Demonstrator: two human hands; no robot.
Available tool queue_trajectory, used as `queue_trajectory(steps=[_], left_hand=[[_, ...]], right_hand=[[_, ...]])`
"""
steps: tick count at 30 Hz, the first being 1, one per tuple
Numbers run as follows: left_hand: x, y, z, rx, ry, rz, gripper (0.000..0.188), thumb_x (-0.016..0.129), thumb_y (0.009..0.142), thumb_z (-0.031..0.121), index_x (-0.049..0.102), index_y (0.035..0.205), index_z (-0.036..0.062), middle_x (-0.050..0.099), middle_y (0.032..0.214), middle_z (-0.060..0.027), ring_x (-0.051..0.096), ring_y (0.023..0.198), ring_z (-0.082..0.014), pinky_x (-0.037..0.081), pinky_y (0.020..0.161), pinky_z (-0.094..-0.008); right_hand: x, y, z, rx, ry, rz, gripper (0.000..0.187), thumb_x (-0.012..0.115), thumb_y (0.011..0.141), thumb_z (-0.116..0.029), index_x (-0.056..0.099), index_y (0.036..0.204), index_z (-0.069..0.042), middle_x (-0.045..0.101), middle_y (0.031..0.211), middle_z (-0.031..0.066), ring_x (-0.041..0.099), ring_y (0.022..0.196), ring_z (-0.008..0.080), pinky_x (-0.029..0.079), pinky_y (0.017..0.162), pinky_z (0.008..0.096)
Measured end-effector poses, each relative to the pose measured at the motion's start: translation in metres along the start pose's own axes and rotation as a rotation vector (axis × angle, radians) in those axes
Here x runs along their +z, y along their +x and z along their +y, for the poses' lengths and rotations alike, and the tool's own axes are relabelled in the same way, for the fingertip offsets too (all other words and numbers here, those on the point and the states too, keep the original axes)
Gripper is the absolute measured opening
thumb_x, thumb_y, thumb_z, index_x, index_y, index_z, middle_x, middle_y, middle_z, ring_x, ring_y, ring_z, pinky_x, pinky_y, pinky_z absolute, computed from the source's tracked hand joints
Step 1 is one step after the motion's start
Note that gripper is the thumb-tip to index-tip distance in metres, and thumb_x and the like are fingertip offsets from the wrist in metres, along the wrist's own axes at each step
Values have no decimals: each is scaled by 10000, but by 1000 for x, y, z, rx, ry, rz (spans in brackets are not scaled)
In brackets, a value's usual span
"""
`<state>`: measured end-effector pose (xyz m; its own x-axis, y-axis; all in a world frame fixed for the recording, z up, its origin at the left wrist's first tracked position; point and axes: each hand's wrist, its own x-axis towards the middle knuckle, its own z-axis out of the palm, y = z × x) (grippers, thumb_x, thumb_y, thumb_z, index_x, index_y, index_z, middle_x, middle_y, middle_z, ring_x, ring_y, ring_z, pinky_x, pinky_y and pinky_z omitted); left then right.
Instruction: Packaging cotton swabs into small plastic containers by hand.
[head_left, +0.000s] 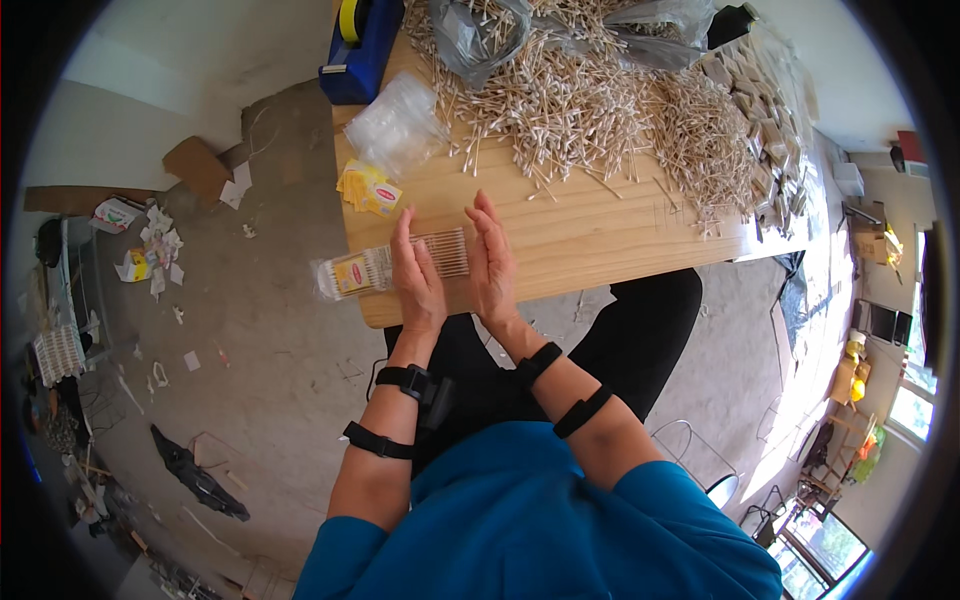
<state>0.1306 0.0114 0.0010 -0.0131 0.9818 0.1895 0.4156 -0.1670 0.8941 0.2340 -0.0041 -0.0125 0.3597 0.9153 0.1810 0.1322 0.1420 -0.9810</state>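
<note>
A bare concrete floor (270, 330) littered with paper scraps and cardboard surrounds a light wooden surface (590, 250), seen from the head camera looking down over a person in a blue top seated at its near edge.

Both hands work at that near edge. The left hand (418, 275) and the right hand (492, 262) stand upright, palms facing each other, fingers (403, 235) straight and extended rather than curled. Between the palms sits a row of cotton swabs (445, 252) lined up side by side; the hands press against the row's two ends, squaring it up. The swabs run into a clear plastic packet (350, 274) with a yellow and red label, which lies just beyond the left hand's fingers, overhanging the surface's left edge. Whether the left palm touches the packet itself cannot be told.

Ahead of the fingers, well apart, a large loose heap of cotton swabs (590, 110) covers the far half of the surface. A grey plastic bag (480, 35) lies on top of it. Ahead and to the left of the left hand's fingers lie a few small yellow label cards (370, 188), and beyond them a stack of clear empty packets (398, 125). A blue tape dispenser (360, 45) with a yellow roll stands at the far left corner. To the far right, stacked filled packs (765, 120) line the edge.

Black straps circle both wrists and forearms.
</note>
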Motion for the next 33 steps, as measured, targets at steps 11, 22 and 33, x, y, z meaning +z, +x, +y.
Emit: queue_trajectory(steps=[11, 22, 33], left_hand=[[-61, -78, 13, 151, 172, -238, 593, 491, 972, 49, 254, 1510, -26, 345, 1534, -235, 333, 1428, -394, 268, 1181, -461], [-33, -25, 13, 166, 731, -560, 1128, 796, 736, 292, 94, 1551, -44, 109, 1637, -216, 74, 1530, -349, 24, 1222, -535], [-16, -31, -6, 257, 912, -455, 1110, 761, 759, 285, 59, 1561, -27, 102, 1645, -191, 78, 1536, -305, 11, 1225, -526]], right_hand=[[-16, 0, -13, -294, -915, -591, 657, 523, 970, -270, 286, 1520, 0, 199, 1628, 154, 135, 1521, 314, 91, 1236, 469], [-11, -5, -8, -348, -1176, -661, 614, 428, 984, -276, 301, 1528, -21, 207, 1633, 142, 103, 1532, 298, 58, 1238, 474], [-15, -12, -8, -322, -891, -559, 619, 446, 946, -171, 294, 1518, 10, 199, 1624, 195, 146, 1523, 327, 83, 1232, 489]])
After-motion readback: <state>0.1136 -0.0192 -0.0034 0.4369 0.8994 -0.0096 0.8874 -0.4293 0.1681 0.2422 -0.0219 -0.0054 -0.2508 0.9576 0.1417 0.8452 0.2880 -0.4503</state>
